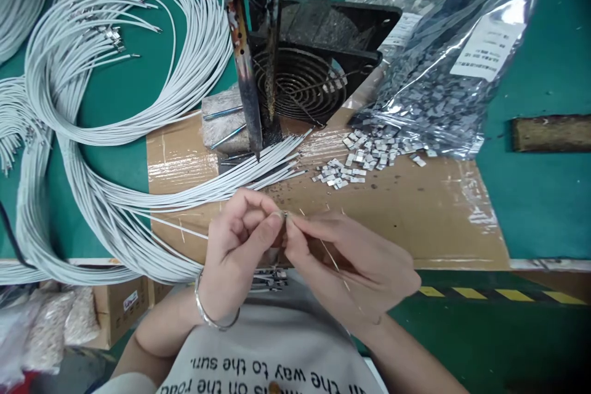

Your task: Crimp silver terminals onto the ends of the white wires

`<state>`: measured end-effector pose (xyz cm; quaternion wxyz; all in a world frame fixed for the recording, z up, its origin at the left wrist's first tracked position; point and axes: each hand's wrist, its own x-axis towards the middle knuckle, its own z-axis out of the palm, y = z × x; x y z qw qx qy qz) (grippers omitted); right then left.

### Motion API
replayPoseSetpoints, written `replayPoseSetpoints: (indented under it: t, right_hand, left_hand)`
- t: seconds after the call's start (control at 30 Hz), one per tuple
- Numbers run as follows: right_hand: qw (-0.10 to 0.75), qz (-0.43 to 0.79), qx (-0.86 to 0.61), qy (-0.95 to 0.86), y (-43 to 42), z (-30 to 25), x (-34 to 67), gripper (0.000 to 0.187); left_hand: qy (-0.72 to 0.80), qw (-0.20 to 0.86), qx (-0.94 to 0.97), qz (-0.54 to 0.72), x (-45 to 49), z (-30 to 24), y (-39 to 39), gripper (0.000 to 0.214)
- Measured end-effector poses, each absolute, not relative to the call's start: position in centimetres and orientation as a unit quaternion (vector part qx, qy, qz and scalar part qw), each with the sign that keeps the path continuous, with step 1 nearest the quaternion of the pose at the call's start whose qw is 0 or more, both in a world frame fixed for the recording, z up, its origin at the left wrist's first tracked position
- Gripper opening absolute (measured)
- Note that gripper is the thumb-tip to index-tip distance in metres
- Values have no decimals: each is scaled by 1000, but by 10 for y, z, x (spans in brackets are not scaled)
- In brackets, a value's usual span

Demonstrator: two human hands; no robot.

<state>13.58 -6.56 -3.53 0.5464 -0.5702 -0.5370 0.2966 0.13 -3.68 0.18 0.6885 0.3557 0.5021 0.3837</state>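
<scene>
My left hand (237,246) and my right hand (351,265) meet at the front edge of the bench, fingertips pinched together. Between them sits a small metal terminal (285,215) on the end of a thin white wire (180,228) that runs off to the left. Both hands are closed in a pinch on this wire end. A silver bangle circles my left wrist. Just beyond the hands lies a bundle of white wires (221,181) with bare ends. A loose pile of small metal terminals (360,157) lies to the right of it on a taped cardboard sheet (415,209).
A soldering iron on a stand (244,68) hangs in front of a black fan (305,74). A clear bag of terminals (452,68) lies at the right. Loops of white wires (92,74) cover the green bench at the left. Cardboard boxes (120,305) sit below the bench.
</scene>
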Motion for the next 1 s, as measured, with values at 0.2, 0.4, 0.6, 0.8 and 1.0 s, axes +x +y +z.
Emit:
replayPoseSetpoints:
  t: [0.2,0.4,0.6,0.8,1.0]
  right_hand:
    - [532,285,-547,-580,-57,-32,144,36]
    - [528,434,-533,-499,-53,-28,148,25]
    - [477,664,-496,-293,-51,-27,159,6]
    - [452,680,-516,-259,-48,-20,161,4]
    - [486,607,-534,-331,-46,-19,162,10]
  left_hand:
    - [521,681,355,372,0,3,-31,18]
    - [554,623,394,386,0,-1,-28,14]
    - [573,595,412,383,2,0,-29,13]
    - [588,575,413,391,5,0,-30,12]
    - [597,574,403,391,5,-1,-32,11]
